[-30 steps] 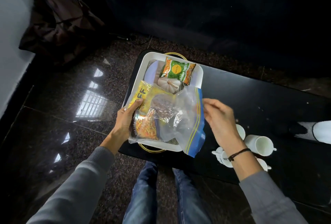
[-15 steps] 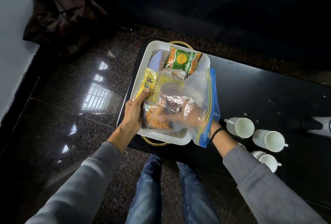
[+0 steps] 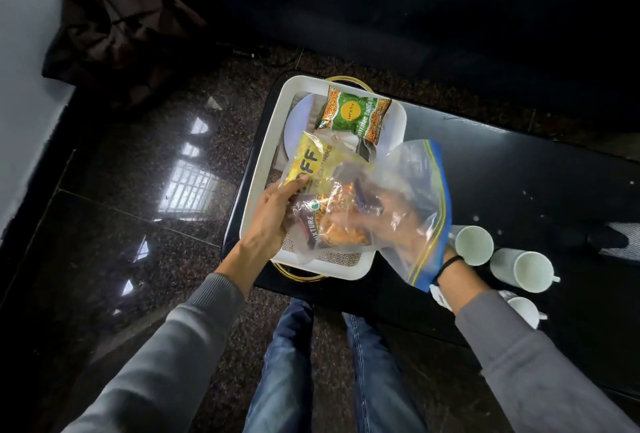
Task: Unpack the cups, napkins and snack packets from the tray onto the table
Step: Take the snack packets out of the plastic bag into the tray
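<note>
Where the tray sits: the white tray (image 3: 265, 152) lies at 12 o'clock ahead of the person, on the left end of the black table (image 3: 519, 172), with a gold wire handle (image 3: 346, 80) at its far end.
Head view, zip bag: a clear zip bag (image 3: 415, 169) with a blue seal strip is held just over the near half of the tray, its mouth turned toward 4 o'clock.
Left hand: the left hand (image 3: 273, 214) grips the bag's closed end from 9 o'clock, thumb pressed on a yellow snack packet (image 3: 311, 162) through the plastic.
Right hand: the right hand (image 3: 391, 221) is deep inside the bag, blurred behind the plastic and close to the mixture packet (image 3: 329, 224); whether its fingers have closed on the packet cannot be told.
Green snack packet: the green snack packet (image 3: 353, 113) lies loose at the tray's far end, partly on a pale round plate (image 3: 298, 120).
Cups: three white cups (image 3: 472, 245) (image 3: 523, 269) (image 3: 523, 309) stand close together on the table at 4 o'clock from the tray, clear of it.
Tray lining: a woven mat (image 3: 339, 256) shows at the near edge.
Floor: a dark bag (image 3: 114, 27) lies on the floor at 10 o'clock.
</note>
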Action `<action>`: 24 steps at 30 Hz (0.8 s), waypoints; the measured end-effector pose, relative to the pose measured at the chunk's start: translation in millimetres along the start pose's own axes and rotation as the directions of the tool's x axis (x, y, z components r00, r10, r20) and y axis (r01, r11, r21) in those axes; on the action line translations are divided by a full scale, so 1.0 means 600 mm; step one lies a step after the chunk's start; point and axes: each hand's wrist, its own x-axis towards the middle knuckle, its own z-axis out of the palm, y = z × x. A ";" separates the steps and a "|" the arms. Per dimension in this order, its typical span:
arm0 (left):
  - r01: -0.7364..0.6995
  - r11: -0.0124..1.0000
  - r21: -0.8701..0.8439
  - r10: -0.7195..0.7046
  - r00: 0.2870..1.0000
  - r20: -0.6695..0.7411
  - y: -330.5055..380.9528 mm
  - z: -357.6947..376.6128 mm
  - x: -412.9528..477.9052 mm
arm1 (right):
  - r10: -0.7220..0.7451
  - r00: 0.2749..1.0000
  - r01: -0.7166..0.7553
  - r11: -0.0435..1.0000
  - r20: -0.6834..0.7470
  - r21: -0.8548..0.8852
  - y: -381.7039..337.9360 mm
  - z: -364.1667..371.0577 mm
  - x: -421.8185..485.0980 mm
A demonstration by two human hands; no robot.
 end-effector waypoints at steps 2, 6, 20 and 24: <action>0.025 0.999 -0.033 -0.025 1.000 0.015 0.002 0.000 0.003 | -0.021 0.999 0.021 1.000 -0.025 0.018 -0.001 -0.012 -0.007; 0.064 0.998 0.010 -0.064 0.997 0.033 0.007 0.000 0.005 | 0.046 0.985 0.005 0.954 -0.164 0.299 0.004 -0.027 -0.004; 0.215 0.972 0.098 -0.216 0.976 -0.004 0.018 0.005 0.005 | 0.033 0.999 -0.021 0.901 -0.019 0.433 0.024 -0.059 -0.007; 0.227 0.966 0.123 -0.222 0.973 -0.057 0.018 0.000 0.003 | 0.121 0.990 -0.094 0.952 -0.075 0.292 0.022 -0.072 0.006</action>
